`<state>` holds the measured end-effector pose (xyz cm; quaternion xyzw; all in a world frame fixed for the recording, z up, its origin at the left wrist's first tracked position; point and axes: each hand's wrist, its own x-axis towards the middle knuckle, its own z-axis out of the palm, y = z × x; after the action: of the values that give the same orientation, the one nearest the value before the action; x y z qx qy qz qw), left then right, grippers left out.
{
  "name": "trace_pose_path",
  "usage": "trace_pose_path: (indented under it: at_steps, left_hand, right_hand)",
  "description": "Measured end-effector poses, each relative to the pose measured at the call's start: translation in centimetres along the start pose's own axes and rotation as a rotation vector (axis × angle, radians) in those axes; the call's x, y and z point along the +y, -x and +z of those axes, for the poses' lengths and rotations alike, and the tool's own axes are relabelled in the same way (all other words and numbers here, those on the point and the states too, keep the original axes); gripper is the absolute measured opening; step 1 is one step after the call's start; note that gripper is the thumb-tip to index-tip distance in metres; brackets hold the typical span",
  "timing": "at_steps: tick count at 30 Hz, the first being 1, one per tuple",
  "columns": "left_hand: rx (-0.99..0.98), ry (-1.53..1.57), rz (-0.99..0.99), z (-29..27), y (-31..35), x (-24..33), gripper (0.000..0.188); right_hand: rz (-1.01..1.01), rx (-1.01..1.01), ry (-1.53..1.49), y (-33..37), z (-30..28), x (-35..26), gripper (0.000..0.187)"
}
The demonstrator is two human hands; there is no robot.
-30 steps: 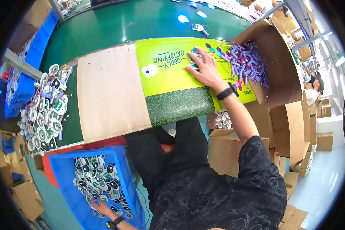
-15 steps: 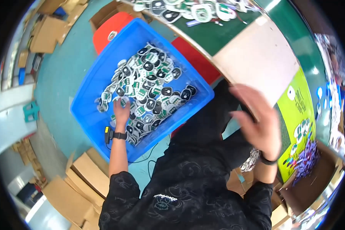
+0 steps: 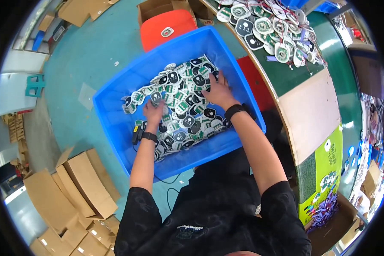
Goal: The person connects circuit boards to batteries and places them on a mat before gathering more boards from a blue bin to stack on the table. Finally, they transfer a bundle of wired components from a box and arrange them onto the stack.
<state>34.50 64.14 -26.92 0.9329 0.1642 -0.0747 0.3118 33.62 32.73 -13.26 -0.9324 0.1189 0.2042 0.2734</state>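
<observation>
A large blue plastic bin (image 3: 128, 166) stands before me, with a heap of flat rounded circuit-board pieces (image 3: 187, 121) in it. Some show white rims with green boards, others black faces with pale dots. My left hand (image 3: 153, 113) is inside at the heap's left part, its fingers closed on one black-faced circuit-board piece (image 3: 156, 98). Over the heap's right side, my right hand (image 3: 219, 91) has its fingers spread and touches the pieces. Its fingertips partly cover what lies under them.
A red stool (image 3: 168, 27) with one piece on it stands behind the bin. To the right runs a green-topped table (image 3: 281, 79) bearing more wired pieces (image 3: 264, 30) and a pale board (image 3: 307, 111). Cardboard boxes (image 3: 87, 183) lie at left; a box of purple parts (image 3: 326, 209) is at right.
My right hand has come from beside the table into the bin, onto the heap. My left hand stays in the bin. The view has turned, so the bin appears further right.
</observation>
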Motion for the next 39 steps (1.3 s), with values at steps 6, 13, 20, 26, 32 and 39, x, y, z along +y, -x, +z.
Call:
trace_pose_path:
  at_steps: [6,13,20,26,32,39]
  left_hand:
    - [-0.106,0.129,-0.192,1.0,-1.0,4.7,0.094]
    - [-0.122,0.231,-0.181,1.1,0.3,6.9,0.070]
    - [0.015,0.619,-0.108,4.5,-1.1,5.2,0.059]
    - [-0.267,0.722,-0.301,3.7,0.0,9.6,0.072]
    - [-0.529,0.540,-0.379,2.5,0.2,8.3,0.075]
    - [-0.707,0.607,-0.156,2.6,2.9,12.0,0.057]
  right_hand:
    - [-0.074,0.149,-0.112,-4.2,3.3,2.9,0.086]
    - [-0.020,0.068,-0.005,-4.0,2.9,0.3,0.092]
    - [-0.109,0.059,-0.036,-3.4,3.7,0.7,0.088]
    - [0.068,-0.015,-0.059,-4.5,3.8,3.0,0.112]
    - [0.135,-0.180,-0.121,-3.5,2.4,0.6,0.105]
    - [0.294,-0.006,-0.354,-4.9,5.2,3.4,0.101]
